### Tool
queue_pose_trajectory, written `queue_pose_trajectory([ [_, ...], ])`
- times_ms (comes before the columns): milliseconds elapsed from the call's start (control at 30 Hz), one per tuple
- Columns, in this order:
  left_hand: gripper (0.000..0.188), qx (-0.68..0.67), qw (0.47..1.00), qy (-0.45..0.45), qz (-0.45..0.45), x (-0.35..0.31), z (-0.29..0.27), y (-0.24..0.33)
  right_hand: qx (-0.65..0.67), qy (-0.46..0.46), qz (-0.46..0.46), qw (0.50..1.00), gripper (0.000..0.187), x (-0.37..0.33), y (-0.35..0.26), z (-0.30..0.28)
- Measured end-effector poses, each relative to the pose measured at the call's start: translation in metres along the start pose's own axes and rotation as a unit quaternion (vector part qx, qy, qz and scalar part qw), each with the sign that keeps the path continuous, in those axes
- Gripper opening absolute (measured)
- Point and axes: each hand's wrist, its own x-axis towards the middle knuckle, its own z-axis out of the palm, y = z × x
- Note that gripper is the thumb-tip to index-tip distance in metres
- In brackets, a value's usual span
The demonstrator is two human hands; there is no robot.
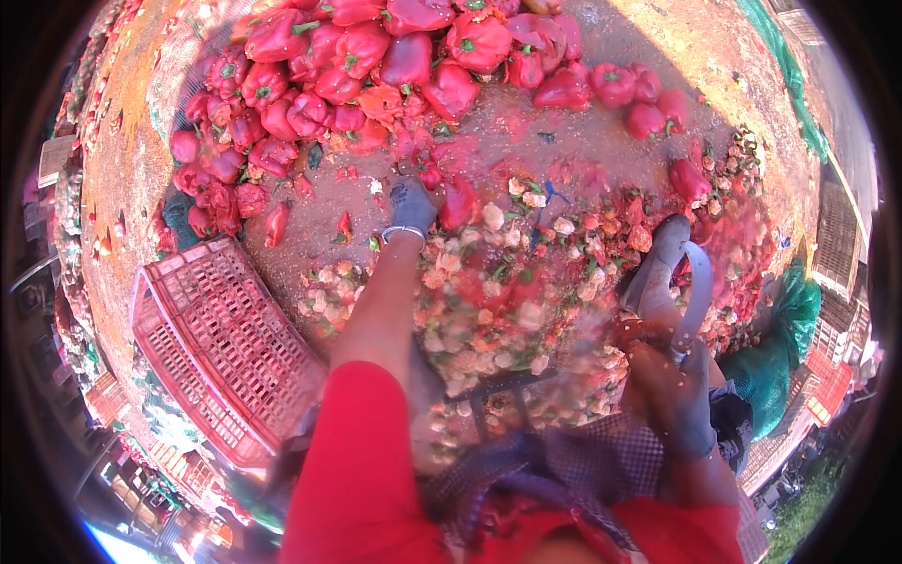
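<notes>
My left hand (411,204), in a grey glove, reaches to the ground at the near edge of a heap of red bell peppers (362,52). A long red pepper (458,202) lies just right of it. The left fingertips are too unclear to show whether they grip anything. My right hand (693,399), also gloved, is held low at the right, blurred, its fingers seemingly curled. A curved grey strip (699,291) rises from beside it. I cannot tell what the hand holds. A foot in a grey shoe (665,246) is just beyond.
At left stands a tilted red plastic crate (225,348). Pale pepper cores and scraps (498,310) cover the ground before me. A single pepper (689,180) lies at the right, above a green net sack (775,352). Another green net (785,66) runs along the far right.
</notes>
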Motion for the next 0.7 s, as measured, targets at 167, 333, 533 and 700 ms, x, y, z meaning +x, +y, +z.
queue_pose_trajectory([
  [167, 0.068, -0.125, 0.989, -0.024, -0.075, -0.001, -0.019, 0.010, 0.013, 0.018, 0.043, 0.999, 0.014, -0.004, -0.007, 0.009],
  [333, 0.075, -0.311, 0.950, -0.018, -0.022, -0.032, -0.093, 0.031, -0.005, -0.033, -0.058, 0.998, 0.018, -0.010, 0.003, 0.011],
  [533, 0.070, -0.222, 0.963, -0.071, 0.134, -0.097, -0.268, 0.132, -0.144, -0.030, -0.306, 0.941, 0.027, -0.011, 0.016, 0.032],
  [700, 0.073, -0.237, 0.951, -0.031, 0.196, -0.156, -0.328, 0.157, -0.118, -0.060, -0.357, 0.925, 0.027, -0.022, 0.018, 0.049],
])
